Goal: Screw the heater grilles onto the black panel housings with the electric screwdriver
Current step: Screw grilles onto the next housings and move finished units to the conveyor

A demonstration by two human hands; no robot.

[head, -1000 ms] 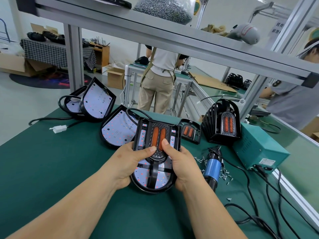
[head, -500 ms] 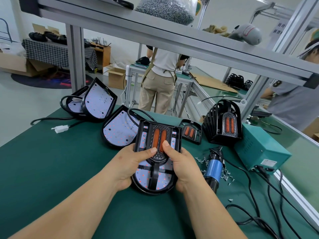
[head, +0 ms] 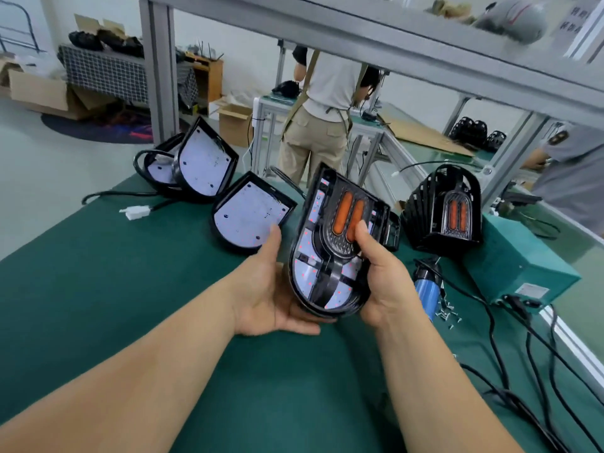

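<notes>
I hold a black panel housing (head: pixel 313 273) with its heater grille (head: pixel 340 237) laid in it, tilted up off the green mat. My right hand (head: pixel 380 279) grips its right edge, thumb on the grille's orange bars. My left hand (head: pixel 273 289) cups its lower left edge from beneath, fingers hidden behind it. The blue electric screwdriver (head: pixel 426 289) lies on the mat just right of my right hand.
Two more housings (head: pixel 248 217) (head: pixel 202 161) lie to the left with cables and a white plug (head: pixel 137 212). A stack of black grilles (head: pixel 444 207) and a teal power box (head: pixel 519 266) stand at the right. Loose screws (head: pixel 449 313) and cords lie nearby. People work behind.
The housing was flat on the mat under both thumbs; now it is lifted and tilted to the right. My left hand has slid off the grille to the housing's underside.
</notes>
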